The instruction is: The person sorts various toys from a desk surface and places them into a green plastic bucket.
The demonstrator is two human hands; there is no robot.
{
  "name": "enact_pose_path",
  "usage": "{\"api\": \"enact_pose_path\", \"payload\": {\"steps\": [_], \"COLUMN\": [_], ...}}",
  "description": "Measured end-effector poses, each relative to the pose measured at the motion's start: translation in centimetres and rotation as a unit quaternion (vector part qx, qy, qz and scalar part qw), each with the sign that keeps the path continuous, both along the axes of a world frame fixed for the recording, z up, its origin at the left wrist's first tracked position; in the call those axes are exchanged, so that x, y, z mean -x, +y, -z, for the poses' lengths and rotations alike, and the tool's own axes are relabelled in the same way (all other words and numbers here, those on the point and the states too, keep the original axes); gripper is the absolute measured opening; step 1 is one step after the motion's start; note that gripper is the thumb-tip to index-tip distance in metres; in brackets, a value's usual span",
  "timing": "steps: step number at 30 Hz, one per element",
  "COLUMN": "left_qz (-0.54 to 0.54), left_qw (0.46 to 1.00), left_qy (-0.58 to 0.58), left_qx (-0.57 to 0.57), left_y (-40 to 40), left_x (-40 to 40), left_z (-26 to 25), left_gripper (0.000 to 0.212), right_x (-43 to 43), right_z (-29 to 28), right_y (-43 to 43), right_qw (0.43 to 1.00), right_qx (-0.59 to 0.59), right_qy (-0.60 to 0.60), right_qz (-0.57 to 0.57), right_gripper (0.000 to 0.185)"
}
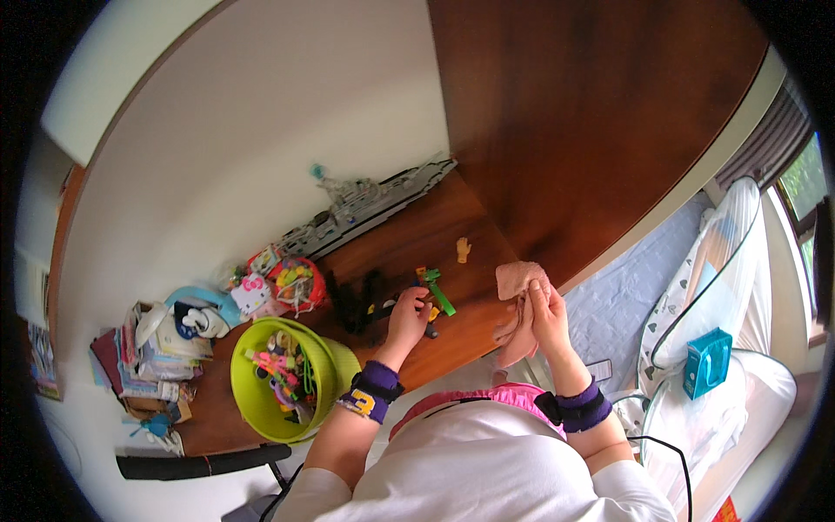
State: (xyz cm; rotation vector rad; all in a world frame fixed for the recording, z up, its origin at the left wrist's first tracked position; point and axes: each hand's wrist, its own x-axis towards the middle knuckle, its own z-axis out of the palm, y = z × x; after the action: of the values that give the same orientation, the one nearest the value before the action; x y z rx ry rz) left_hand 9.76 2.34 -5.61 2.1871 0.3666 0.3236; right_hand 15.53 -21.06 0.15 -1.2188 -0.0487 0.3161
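Observation:
My right hand [549, 320] grips a crumpled pink cloth [518, 279] near the front right edge of the brown wooden desk [417, 355]. Part of the cloth hangs below my fingers. My left hand [406, 321] is over the desk with its fingers bent, among small plastic toy pieces. Just right of its fingertips lies a green toy piece [443, 300]. Small black and yellow pieces lie around the hand, and my fingers partly hide them. Whether the left fingers hold one of them is unclear. Farther back lies a small tan toy hand [463, 250].
A lime-green bucket [242, 391] of mixed toys stands left of my left arm. Behind it are a red container [319, 287] of small toys and a grey model warship [372, 212] along the wall. Books and papers [156, 346] are piled at far left, above a black chair back [202, 464].

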Motion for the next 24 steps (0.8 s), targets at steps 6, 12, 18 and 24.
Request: {"api": "enact_pose_path", "payload": {"steps": [6, 12, 18, 24], "left_qz": [0.021, -0.013, -0.020, -0.008], "left_qw": [0.982, 0.929, 0.898, 0.911], "left_qy": [0.115, 0.169, 0.188, 0.208], "left_qx": [-0.145, -0.329, -0.398, -0.355], "left_y": [1.0, 2.1, 3.0, 3.8], "left_x": [-2.9, -4.8, -4.7, -4.4], "left_z": [4.2, 6.3, 7.5, 6.9], "left_gripper": [0.033, 0.038, 0.042, 0.043], "right_x": [1.5, 3.1, 3.8, 3.8], "right_z": [-0.6, 1.1, 2.4, 1.3], "right_y": [-1.5, -3.2, -3.7, -2.9], "right_qw": [0.999, 0.996, 0.995, 0.996], "right_qx": [0.045, 0.087, 0.076, 0.067], "right_qy": [-0.020, 0.015, 0.061, 0.046], "right_qz": [0.012, -0.006, -0.021, -0.037], "right_gripper": [0.026, 0.027, 0.026, 0.025]}}
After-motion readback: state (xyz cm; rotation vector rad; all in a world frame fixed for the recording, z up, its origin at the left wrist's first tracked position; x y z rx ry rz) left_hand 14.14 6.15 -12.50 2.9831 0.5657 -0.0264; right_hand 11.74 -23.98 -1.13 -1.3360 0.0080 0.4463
